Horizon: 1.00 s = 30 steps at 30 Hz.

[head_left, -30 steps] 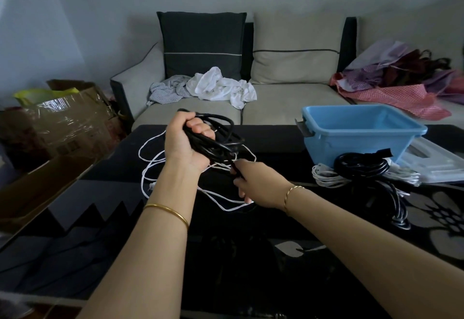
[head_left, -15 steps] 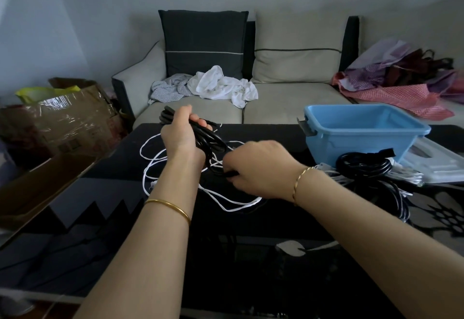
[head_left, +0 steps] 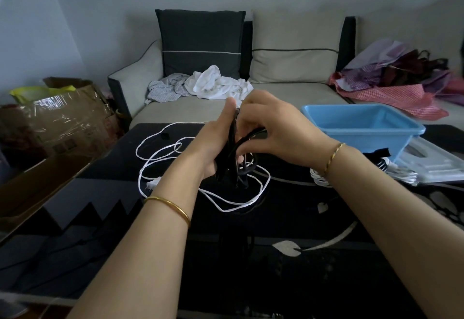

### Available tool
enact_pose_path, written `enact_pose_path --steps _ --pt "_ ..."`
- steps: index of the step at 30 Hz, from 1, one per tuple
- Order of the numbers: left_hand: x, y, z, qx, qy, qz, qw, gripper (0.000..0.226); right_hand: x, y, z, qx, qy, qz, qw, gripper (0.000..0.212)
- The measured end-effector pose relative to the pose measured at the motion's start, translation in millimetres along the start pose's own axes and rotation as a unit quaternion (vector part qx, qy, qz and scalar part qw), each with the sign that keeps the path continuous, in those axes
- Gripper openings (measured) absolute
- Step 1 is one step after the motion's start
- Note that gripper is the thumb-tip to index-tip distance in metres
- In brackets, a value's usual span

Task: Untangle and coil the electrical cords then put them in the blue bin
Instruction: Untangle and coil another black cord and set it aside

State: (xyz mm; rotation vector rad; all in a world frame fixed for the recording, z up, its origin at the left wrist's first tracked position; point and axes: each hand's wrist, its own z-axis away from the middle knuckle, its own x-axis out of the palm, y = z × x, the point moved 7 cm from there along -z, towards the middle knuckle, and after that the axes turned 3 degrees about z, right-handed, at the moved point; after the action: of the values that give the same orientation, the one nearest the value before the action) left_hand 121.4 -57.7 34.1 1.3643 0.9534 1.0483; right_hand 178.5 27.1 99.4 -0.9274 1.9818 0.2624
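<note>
My left hand [head_left: 213,140] grips a bundle of looped black cord [head_left: 232,158] above the middle of the dark table [head_left: 288,256]. My right hand [head_left: 276,130] has come over the top of the bundle and its fingers curl round a strand of the same black cord. A loose white cord [head_left: 160,158] lies spread on the table under and around both hands. The blue bin [head_left: 361,127] stands at the table's right, with nothing visible inside it. Coiled white cords [head_left: 317,176] and a black coil [head_left: 379,154] lie in front of it, partly hidden by my right wrist.
A clear plastic lid [head_left: 434,165] lies right of the bin. A sofa [head_left: 276,97] with cushions and crumpled cloths stands behind the table, with a pile of fabric [head_left: 406,85] at its right end. Cardboard boxes [head_left: 50,122] stand at the left.
My right hand has risen from below the bundle to its top and now wraps a strand there. My left hand has shifted right and turned the bundle more upright.
</note>
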Motion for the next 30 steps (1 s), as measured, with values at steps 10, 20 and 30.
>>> enact_pose_path --steps 10,20,30 --pt "31.2 -10.1 18.1 -0.137 -0.194 0.123 0.964 0.067 18.5 35.3 3.7 0.075 0.008 -0.209 0.975 0.028" --pt "53.5 -22.0 28.7 -0.255 -0.258 0.133 0.922 0.071 22.2 58.4 21.1 0.154 -0.047 -0.234 0.959 0.040" --pt "51.6 -25.2 10.2 -0.195 -0.165 0.078 0.964 0.057 19.4 88.1 54.2 0.269 0.090 -0.160 0.946 0.024"
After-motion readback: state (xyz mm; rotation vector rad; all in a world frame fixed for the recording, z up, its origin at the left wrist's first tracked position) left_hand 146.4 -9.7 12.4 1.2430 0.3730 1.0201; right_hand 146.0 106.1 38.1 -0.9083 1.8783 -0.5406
